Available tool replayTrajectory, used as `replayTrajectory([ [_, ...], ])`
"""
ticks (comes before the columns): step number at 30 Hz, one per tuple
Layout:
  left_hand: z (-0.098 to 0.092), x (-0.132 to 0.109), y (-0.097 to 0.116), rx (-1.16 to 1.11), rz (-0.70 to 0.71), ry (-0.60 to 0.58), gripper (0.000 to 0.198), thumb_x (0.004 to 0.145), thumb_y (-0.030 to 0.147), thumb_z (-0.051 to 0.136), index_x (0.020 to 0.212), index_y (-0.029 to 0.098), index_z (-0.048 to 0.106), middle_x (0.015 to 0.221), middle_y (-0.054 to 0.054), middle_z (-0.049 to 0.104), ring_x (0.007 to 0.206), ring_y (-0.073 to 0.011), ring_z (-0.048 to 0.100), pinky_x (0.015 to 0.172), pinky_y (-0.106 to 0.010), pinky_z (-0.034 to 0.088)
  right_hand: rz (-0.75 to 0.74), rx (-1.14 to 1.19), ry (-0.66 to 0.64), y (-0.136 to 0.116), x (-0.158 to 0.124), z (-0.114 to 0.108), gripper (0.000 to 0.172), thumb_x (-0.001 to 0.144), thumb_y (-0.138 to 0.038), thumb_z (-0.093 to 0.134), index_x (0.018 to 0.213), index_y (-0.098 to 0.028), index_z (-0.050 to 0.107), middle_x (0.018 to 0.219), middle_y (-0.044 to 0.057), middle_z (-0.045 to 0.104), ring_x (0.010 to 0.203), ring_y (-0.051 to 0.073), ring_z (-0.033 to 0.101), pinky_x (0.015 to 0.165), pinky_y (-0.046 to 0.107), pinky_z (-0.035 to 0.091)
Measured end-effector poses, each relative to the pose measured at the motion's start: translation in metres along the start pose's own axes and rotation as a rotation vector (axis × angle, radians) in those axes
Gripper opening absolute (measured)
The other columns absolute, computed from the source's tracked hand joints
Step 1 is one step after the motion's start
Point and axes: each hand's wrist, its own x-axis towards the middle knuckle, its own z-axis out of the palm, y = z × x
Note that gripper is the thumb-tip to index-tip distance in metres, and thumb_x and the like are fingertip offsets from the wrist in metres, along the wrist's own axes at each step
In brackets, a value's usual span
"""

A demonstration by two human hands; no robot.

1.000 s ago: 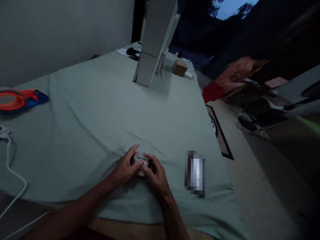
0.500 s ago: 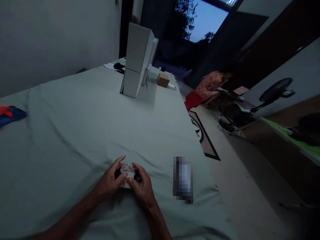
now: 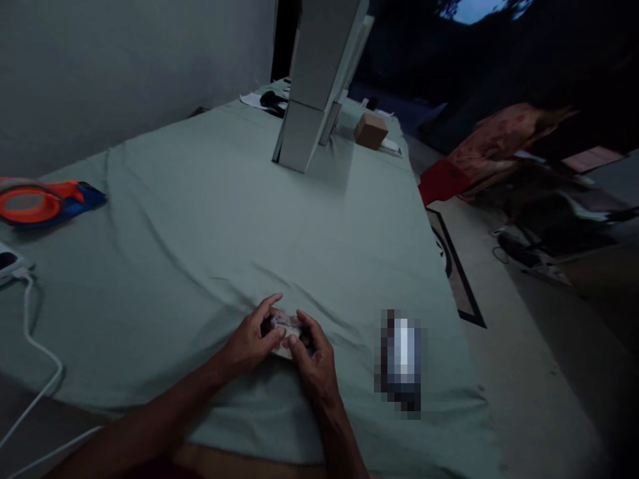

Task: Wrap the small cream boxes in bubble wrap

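Between my two hands is a small, flat, pale object point(image 3: 285, 350) with a mottled grey and dark pattern; its kind is too dim and covered to make out. My left hand point(image 3: 253, 339) grips its left side, thumb on top and index finger raised along the far edge. On the right side my right hand point(image 3: 317, 359) closes round it, thumb on the near top face and fingers curled behind. Both thumbs nearly meet over its middle. The object is low over or on the green cloth point(image 3: 239, 233) near the front edge.
A blurred-out item point(image 3: 403, 362) lies to the right. Tall white boxes point(image 3: 302, 133) and a brown box point(image 3: 371, 131) stand farther back. At left are an orange and blue item point(image 3: 54, 203) and a white cable point(image 3: 47, 352). A person point(image 3: 494, 146) sits beyond the right edge.
The view has tilted down and swung left, so the scene sits farther right and the white cable now shows. Both hands keep their grip on the small object, with little visible change.
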Motion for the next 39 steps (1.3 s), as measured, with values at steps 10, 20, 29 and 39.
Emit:
replayTrajectory([
  [10,0.0,0.003,-0.008,0.01,0.046,-0.01,0.066,0.082,0.027,0.055,0.144,0.018,0.033,0.11,-0.007,0.061,0.087,-0.0158,0.06,0.079,-0.028,0.049,-0.055,-0.021,0.014,-0.013,0.021,0.001,0.02,0.087,-0.036,0.056,0.084,-0.019,0.067,0.083,0.003,0.067,0.08,0.017,0.06,0.075,0.028,0.048],
  [20,-0.001,0.002,-0.004,0.01,0.026,0.007,0.065,0.082,0.028,0.056,0.144,0.019,0.035,0.111,-0.007,0.062,0.091,-0.0163,0.061,0.082,-0.028,0.049,-0.015,-0.096,0.07,-0.035,0.032,-0.028,0.029,0.082,-0.039,0.059,0.102,-0.018,0.065,0.099,0.007,0.068,0.089,0.02,0.062,0.071,0.028,0.047],
  [29,-0.001,0.003,-0.006,-0.002,0.058,-0.027,0.069,0.081,0.025,0.055,0.145,0.018,0.031,0.108,-0.005,0.063,0.083,-0.0135,0.06,0.077,-0.026,0.048,-0.052,-0.176,-0.129,-0.017,0.043,-0.006,0.022,0.082,-0.033,0.053,0.073,-0.018,0.065,0.069,0.001,0.065,0.067,0.016,0.059,0.063,0.025,0.044],
  [39,0.003,0.006,-0.004,0.054,0.088,0.011,0.06,0.084,0.024,0.052,0.142,0.018,0.037,0.097,-0.003,0.065,0.084,-0.0142,0.058,0.079,-0.027,0.046,-0.326,-0.44,-0.149,-0.03,0.031,-0.012,0.021,0.09,-0.025,0.048,0.078,-0.021,0.065,0.08,0.003,0.07,0.078,0.018,0.06,0.074,0.03,0.041],
])
